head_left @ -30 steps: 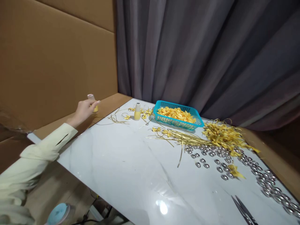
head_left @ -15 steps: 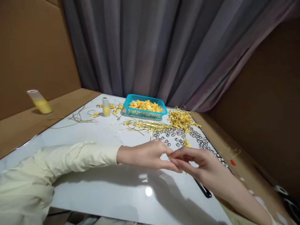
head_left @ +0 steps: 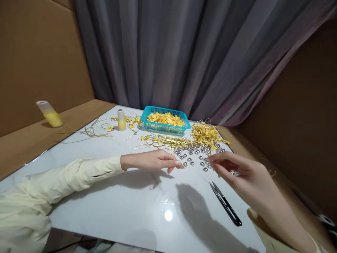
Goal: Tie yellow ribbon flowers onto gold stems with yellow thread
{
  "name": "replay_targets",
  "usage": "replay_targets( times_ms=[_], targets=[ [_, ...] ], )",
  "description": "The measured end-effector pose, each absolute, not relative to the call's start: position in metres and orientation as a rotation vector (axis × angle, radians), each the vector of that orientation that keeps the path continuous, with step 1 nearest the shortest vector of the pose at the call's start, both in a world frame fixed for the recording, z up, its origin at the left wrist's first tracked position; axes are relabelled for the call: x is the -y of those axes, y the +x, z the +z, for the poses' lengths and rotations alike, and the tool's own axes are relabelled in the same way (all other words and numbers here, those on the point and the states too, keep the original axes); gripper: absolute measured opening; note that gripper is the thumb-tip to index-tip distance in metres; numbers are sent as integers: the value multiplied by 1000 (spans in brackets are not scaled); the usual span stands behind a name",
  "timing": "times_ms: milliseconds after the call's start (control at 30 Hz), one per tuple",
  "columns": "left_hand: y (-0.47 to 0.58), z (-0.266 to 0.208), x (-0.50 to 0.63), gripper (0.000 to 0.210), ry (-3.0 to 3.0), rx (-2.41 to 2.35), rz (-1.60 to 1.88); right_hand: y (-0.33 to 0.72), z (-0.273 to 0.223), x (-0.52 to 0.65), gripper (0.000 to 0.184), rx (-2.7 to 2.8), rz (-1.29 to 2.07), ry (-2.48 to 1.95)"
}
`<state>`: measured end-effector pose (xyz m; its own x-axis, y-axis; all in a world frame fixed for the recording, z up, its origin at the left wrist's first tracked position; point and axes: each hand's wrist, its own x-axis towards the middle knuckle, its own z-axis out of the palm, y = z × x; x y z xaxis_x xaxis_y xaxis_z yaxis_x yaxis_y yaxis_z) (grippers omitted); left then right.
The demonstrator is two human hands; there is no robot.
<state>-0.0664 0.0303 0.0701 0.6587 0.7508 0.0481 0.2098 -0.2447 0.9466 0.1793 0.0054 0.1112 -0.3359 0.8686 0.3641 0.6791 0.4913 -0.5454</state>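
Note:
My left hand (head_left: pixel 155 160) is over the middle of the white board, its thumb and fingers pressed together; whatever lies between them is too small to make out. To the right, my right hand (head_left: pixel 244 172) is at the scattered silver beads (head_left: pixel 202 163), thumb and forefinger tips almost meeting. Its fingertips cover the spot there, so what they pinch, if anything, is hidden. Black thread snips (head_left: pixel 225 203) lie on the board below my right hand. Just beyond the beads sits a heap of yellow ribbon flowers (head_left: pixel 205 133) with gold wire stems (head_left: pixel 176 142).
A blue basket (head_left: pixel 188 125) holding yellow petal pieces stands at the back of the white board (head_left: pixel 126 207). Left of it are a small yellow-and-white bottle (head_left: pixel 121 121) and loose gold wires (head_left: pixel 92 133). A second tilted yellow container (head_left: pixel 51 115) stands farther left. A grey curtain (head_left: pixel 163 52) hangs behind.
My hands, which were touching fingertip to fingertip, have parted. The left has drawn back to the left; the right has moved right to the beads, uncovering the snips.

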Motion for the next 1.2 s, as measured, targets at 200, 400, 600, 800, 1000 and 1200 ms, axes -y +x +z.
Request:
replay_targets(
  times_ms=[200, 400, 600, 800, 1000, 1200],
  targets=[
    [-112, 80, -31, 50, 1805, -755, 421, 176, 107, -19, 18, 1889, 162, -1246],
    [-168, 96, -16, 38, 1914, -1105, 392, 167, 105, -19, 13, 2026, -68, -1075],
    [-145, 113, -21, 33, 1917, -1174, 673, 142, 115, -12, 13, 2138, -185, -897],
    [-67, 118, -31, 20, 1875, -518, 625, 122, 122, -12, 18, 2261, -240, -693],
    [-53, 95, -14, 18, 1481, -509, 650, 131, 106, -12, 13, 2269, -219, -634],
    [-62, 81, -12, 26, 1413, -626, 654, 133, 90, -5, 12, 2325, -91, -763]
  ],
)
